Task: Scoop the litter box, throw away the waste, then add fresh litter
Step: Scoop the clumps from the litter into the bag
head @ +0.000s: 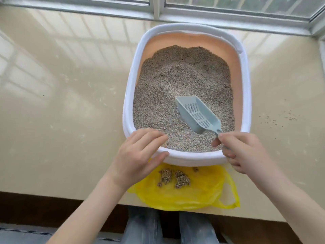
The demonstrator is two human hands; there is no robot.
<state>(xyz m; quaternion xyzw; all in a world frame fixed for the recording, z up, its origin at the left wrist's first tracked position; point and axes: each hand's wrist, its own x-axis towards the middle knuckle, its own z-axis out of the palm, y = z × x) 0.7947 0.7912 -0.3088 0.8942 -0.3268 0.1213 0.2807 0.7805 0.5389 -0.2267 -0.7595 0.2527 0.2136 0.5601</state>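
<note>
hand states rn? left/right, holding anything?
Left hand: open, fingers resting on the litter box near rim, holding nothing.
Right hand: closed, pinching the scoop handle; scoop empty, over the litter.

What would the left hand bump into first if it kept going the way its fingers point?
Probably the grey litter. The left hand rests on the litter box's white rim, fingers pointing in over the box towards the scoop. Depth is hard to judge from above.
</note>
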